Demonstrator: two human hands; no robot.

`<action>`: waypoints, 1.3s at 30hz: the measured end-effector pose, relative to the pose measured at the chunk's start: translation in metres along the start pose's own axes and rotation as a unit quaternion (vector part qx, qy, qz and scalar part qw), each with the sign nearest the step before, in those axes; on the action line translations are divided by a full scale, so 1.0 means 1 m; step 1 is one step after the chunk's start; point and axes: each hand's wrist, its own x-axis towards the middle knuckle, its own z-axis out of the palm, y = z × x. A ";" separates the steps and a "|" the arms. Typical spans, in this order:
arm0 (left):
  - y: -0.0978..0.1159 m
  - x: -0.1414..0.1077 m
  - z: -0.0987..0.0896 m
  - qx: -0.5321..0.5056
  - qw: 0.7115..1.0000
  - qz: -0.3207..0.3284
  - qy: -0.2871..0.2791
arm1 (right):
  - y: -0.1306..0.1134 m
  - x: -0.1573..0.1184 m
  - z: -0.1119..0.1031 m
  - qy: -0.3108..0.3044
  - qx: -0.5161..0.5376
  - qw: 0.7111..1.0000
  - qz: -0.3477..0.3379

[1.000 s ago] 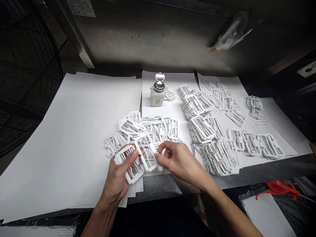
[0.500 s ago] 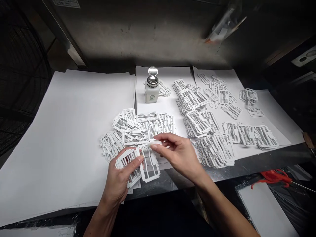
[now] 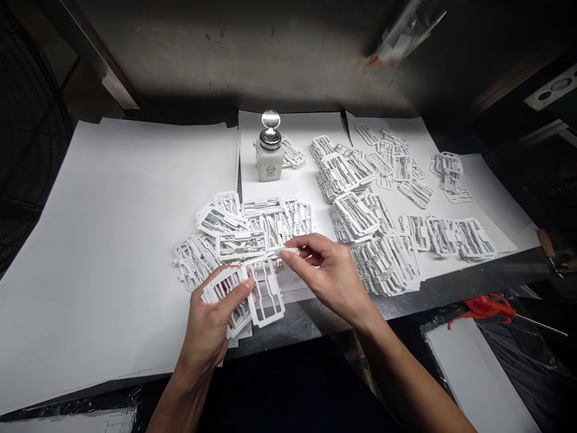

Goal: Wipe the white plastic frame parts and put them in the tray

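My left hand [image 3: 208, 328] is closed around a fanned stack of white plastic frames [image 3: 225, 294], thumb on top. One frame [image 3: 271, 318] sticks out to the right from under that thumb, its thin inner bars showing. Just above its upper edge, my right hand [image 3: 336, 273] pinches a slim white stick [image 3: 291, 249] between thumb and fingers. The stick's tip points left, and I cannot make out its exact kind. Behind both hands lies a loose heap of similar frames [image 3: 241, 245].
A white pump bottle [image 3: 269, 165] with its metal lid raised stands behind the heap. Stacked frames [image 3: 385, 264] fill the right side, on white paper sheets [image 3: 135, 198]. Near the front right edge lies a red-handled tool [image 3: 487, 308]. A metal wall [image 3: 270, 66] closes off the back.
My right hand and the white stick have drawn slightly away from the protruding frame's top edge. The left hand keeps its hold on the stack. The whole view has shifted a little.
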 end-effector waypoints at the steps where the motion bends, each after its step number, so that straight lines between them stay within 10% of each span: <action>1: 0.000 0.000 0.000 0.001 1.000 0.000 -0.001 | -0.001 -0.001 0.002 -0.011 -0.005 1.000 -0.013; 10: -0.001 0.003 -0.002 -0.010 0.998 0.025 0.050 | 0.003 -0.040 -0.008 -0.169 -0.059 0.984 0.001; 21: -0.002 0.001 0.003 0.013 0.996 0.065 0.053 | -0.007 -0.045 0.020 -0.188 -0.036 0.980 -0.060; 33: 0.002 0.002 0.004 -0.035 0.999 0.019 0.019 | 0.015 -0.046 0.010 -0.204 0.106 0.961 0.152; 39: -0.003 0.000 0.003 -0.006 1.000 0.010 -0.022 | -0.005 -0.047 0.008 -0.158 -0.178 0.970 -0.041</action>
